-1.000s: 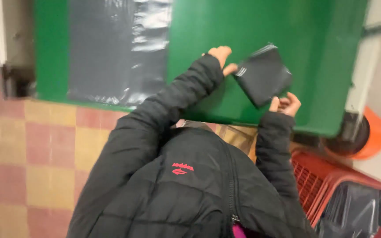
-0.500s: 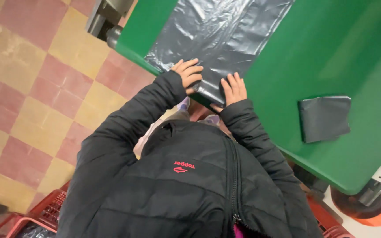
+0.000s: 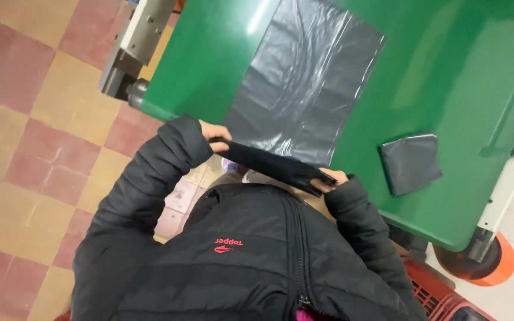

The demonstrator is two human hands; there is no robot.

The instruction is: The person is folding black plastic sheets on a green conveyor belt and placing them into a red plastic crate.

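Green surface above checkered tile floor; left hand and right hand pinch the grey plastic bag's folded near edge, lifted.

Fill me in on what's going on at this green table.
A person in a black puffer jacket is working with grey plastic bags at the green table. Both hands grip the near edge of the flat grey bag, lifted off the table: the left hand at one corner, the right hand at the other. To the right, a folded bag lies on the table. A red crate sits on the floor.
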